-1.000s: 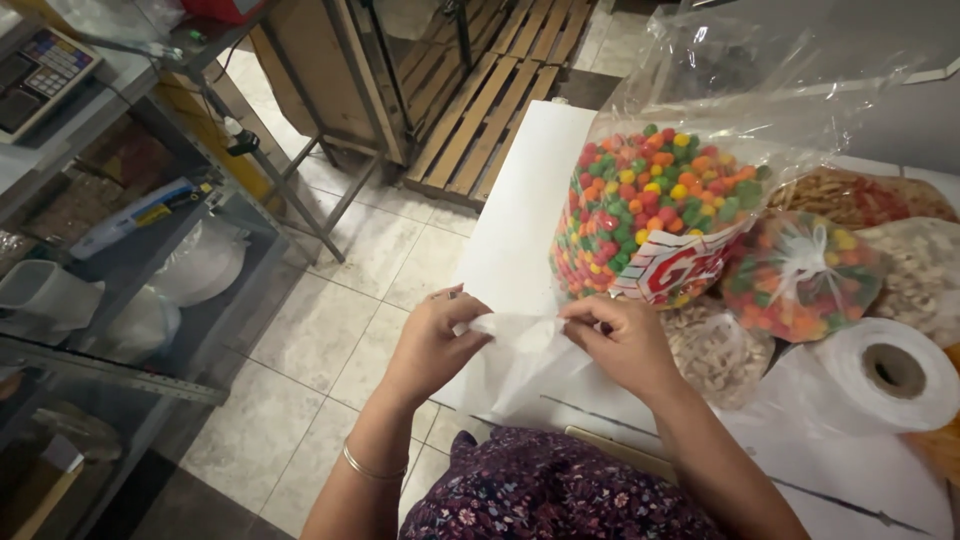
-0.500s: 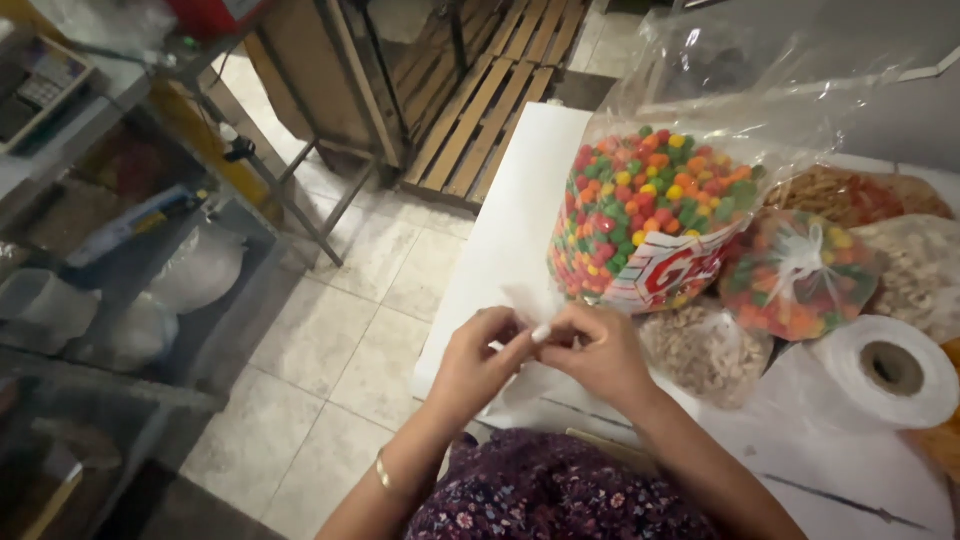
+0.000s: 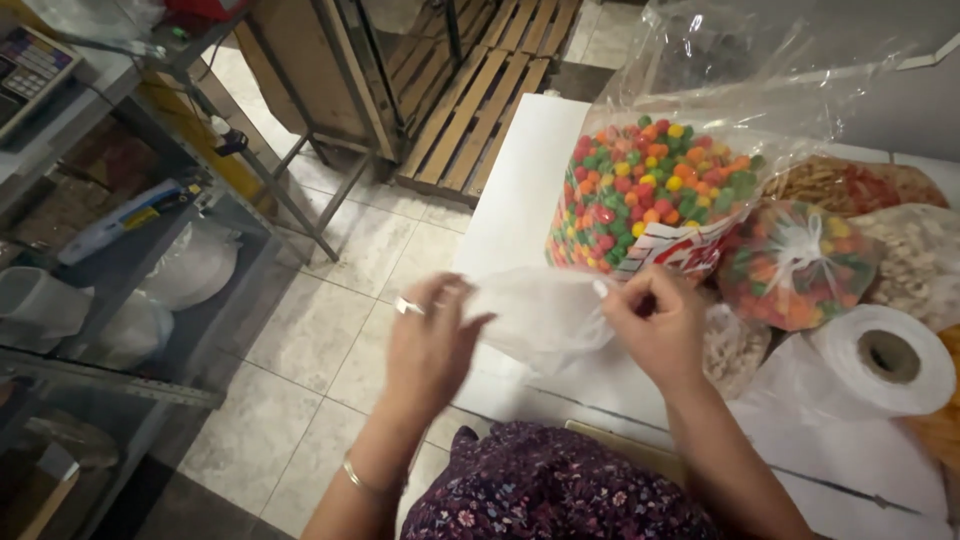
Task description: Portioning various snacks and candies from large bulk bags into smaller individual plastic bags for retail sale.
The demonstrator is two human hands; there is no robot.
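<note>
Head view: the left hand [image 3: 432,335] and right hand [image 3: 655,325] each pinch an edge of a thin clear bag [image 3: 540,315], apparently pulling its mouth apart, just in front of the big sack of coloured candies [image 3: 640,195] on the white table [image 3: 520,190]; a roll of bags [image 3: 885,360] lies right of that sack.

I am viewing a white table [image 3: 520,190] carrying a large clear bag of coloured candy [image 3: 645,195], smaller tied snack bags [image 3: 795,265] and a roll of thin plastic bags [image 3: 885,360]. All are lying directly on it, crowding together.
</note>
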